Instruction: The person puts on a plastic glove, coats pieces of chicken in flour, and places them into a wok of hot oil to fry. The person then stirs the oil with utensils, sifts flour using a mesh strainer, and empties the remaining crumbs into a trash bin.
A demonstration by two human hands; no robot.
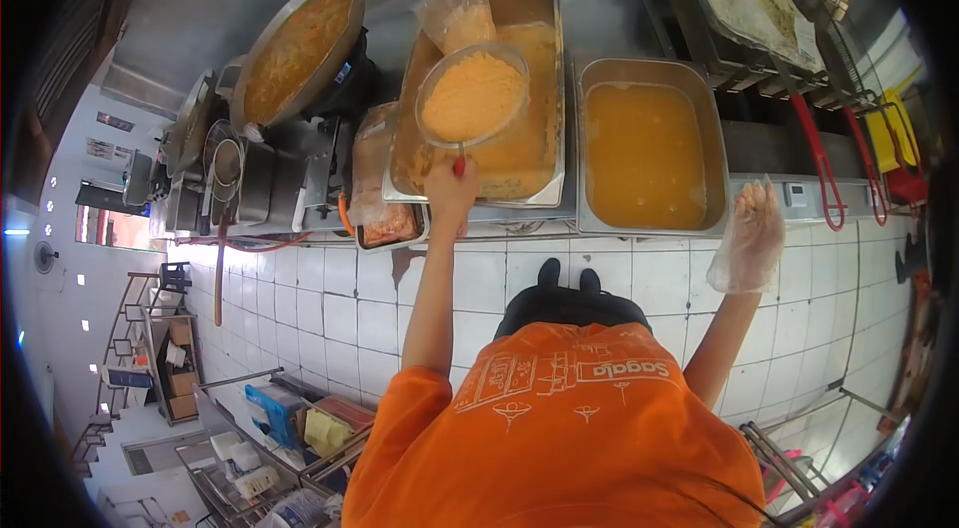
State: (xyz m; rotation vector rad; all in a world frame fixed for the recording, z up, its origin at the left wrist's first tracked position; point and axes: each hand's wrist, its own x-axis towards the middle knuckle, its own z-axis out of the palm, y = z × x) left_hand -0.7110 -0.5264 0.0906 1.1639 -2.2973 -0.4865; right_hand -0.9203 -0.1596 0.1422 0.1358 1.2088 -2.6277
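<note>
My left hand [452, 190] is closed around the red handle of a round sieve [428, 126]. Orange-yellow crumbs [474, 96] are heaped in that sieve. It is over a deep metal tray [552, 173] with more orange coating along its bottom and sides. A clear plastic bag [462, 18] of similar crumbs leans in the tray's far left corner. My right hand [749, 233], in a loose clear plastic glove, hangs beside the front right corner of a second metal pan [717, 143]. Its fingers look stretched out, holding nothing. Cloudy yellow-orange liquid [643, 153] fills that pan.
A large wok [305, 48] of orange food stands at the back left. Below the tray's left side sits a container of packed food [388, 224]. Red-handled fryer baskets [819, 158] jut out on the right. A long wooden handle [220, 273] extends past the counter edge.
</note>
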